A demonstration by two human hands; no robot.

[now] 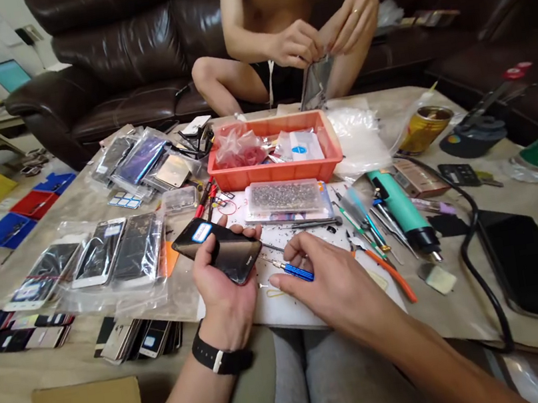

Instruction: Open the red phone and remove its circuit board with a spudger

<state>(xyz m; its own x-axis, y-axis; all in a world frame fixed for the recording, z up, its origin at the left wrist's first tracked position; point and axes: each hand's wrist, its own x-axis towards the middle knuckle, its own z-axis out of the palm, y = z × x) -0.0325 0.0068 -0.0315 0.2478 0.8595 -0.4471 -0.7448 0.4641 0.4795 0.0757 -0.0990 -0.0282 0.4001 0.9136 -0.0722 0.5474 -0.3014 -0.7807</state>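
At the white mat [278,313], left fingers [204,250] around a black phone [234,255] (label [201,232] uppermost), right fingers [284,285] round a blue screwdriver [298,271].

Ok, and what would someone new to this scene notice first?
Probably the bright orange bin holding plastic bags, toward the far side of the table. Nearer the camera, the left grip holds a dark phone and the right grip a blue-handled screwdriver pointed toward it. The turquoise tool lying to their right also stands out.
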